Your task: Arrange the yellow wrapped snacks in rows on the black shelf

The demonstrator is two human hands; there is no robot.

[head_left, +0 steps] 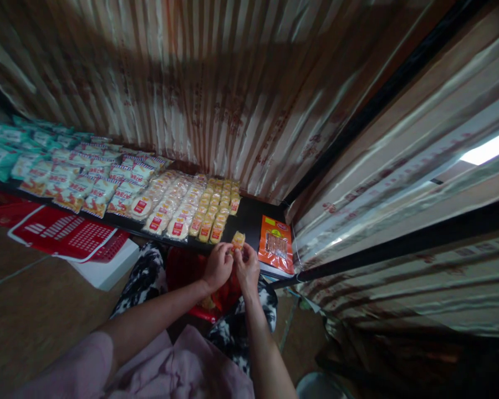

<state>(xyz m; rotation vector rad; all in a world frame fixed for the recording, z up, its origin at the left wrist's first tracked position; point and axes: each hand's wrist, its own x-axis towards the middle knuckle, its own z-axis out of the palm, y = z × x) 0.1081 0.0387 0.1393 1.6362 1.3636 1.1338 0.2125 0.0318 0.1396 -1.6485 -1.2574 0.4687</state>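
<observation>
I look down on a black shelf (250,221) running left to right, backed by wrinkled, striped sheeting (191,94); a dark bar (380,102) slants across it on the right, and the floor (33,299) below is brown. From the left I see teal bags (0,162), white bags (98,198), round clear-wrapped packs (178,228) with red labels, then rows of yellow packets (219,224). The sheeting carries reddish characters; I can't read those, nor the packs' small print. At the right end, an orange pouch (274,244) shows a yellow patch and a purplish logo, also unreadable. At the shelf's near edge, just left of the pouch, the left hand (218,266) and right hand (247,270) both have their fingers clamped on one small packet (238,239).
</observation>
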